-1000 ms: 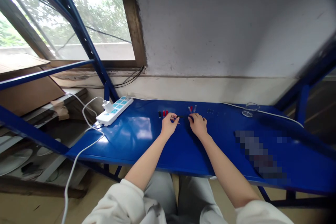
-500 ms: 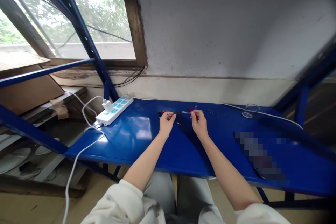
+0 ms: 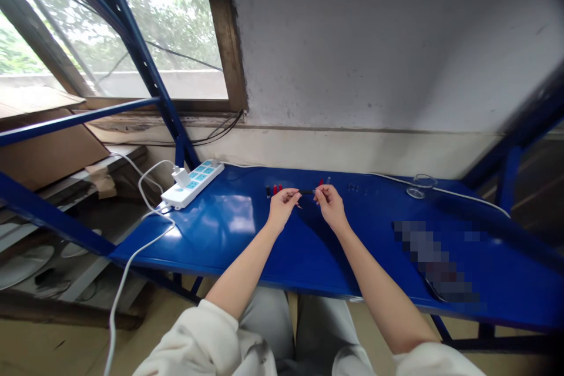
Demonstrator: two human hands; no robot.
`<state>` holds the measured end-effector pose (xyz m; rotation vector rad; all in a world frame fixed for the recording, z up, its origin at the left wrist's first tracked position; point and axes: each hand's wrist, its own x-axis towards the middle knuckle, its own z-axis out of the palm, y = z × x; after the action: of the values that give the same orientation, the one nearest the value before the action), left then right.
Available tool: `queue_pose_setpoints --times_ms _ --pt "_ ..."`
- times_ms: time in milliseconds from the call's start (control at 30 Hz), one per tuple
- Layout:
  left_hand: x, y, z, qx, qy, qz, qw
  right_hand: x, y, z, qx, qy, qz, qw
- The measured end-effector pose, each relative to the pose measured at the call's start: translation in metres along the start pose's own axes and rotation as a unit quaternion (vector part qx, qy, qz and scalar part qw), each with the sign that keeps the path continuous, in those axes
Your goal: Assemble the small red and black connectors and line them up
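Note:
Both my hands are raised a little over the blue metal table [image 3: 229, 229]. My left hand [image 3: 282, 207] and my right hand [image 3: 330, 204] each pinch one end of a thin black stick-like part [image 3: 305, 192] that runs level between them. Just behind my left hand stand a few small red and black caps [image 3: 274, 189]. Behind my right hand lie a few small red and clear pieces [image 3: 324, 181], partly hidden by my fingers.
A white power strip [image 3: 192, 184] with a plugged-in charger and a white cable [image 3: 132, 258] sits at the table's left rear. Clear rings [image 3: 419, 185] and a white wire [image 3: 462, 192] lie at the right rear. Blue shelf beams cross at left, by the window.
My hands have lifted off the table with the thin part. They spread apart half a second ago and have come closer together again.

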<state>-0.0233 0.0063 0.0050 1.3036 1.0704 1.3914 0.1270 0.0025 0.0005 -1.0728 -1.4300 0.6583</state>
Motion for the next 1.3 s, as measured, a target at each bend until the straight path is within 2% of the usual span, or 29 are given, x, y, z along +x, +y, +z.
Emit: queue_pose_setpoints --times_ms 233,433,633,733,833,900,967,1100,1300 --pt "0.0 0.002 0.0 -0.039 -0.023 -0.003 0.999 -0.001 0.0 0.001 0.042 -0.021 -0.009 0.999" --pt "0.001 0.001 -0.001 -0.052 -0.05 0.006 0.997 -0.001 0.0 0.0 0.031 -0.046 -0.008 0.998" --pt "0.002 -0.001 -0.003 -0.041 -0.011 0.026 0.999 -0.003 -0.004 -0.001 -0.058 -0.099 -0.021 0.993" --pt "0.001 0.0 -0.004 -0.013 -0.024 0.046 0.999 -0.004 -0.004 0.0 -0.113 -0.129 -0.041 0.984" --pt "0.001 0.002 -0.006 0.004 -0.04 0.064 0.997 -0.003 -0.002 0.004 -0.171 -0.118 -0.064 0.976" --pt "0.001 0.005 -0.009 0.0 -0.01 0.078 0.997 -0.001 0.0 0.007 -0.19 -0.093 -0.051 0.976" --pt "0.003 0.007 -0.014 -0.011 0.052 0.089 0.995 0.002 0.002 0.012 -0.177 -0.085 -0.002 0.98" --pt "0.009 0.008 -0.023 -0.047 0.156 0.089 0.983 0.013 0.008 0.025 -0.16 -0.129 0.088 0.975" --pt "0.013 0.003 -0.024 -0.07 0.194 0.081 0.975 0.036 0.02 0.05 -0.292 -0.146 0.063 0.943"
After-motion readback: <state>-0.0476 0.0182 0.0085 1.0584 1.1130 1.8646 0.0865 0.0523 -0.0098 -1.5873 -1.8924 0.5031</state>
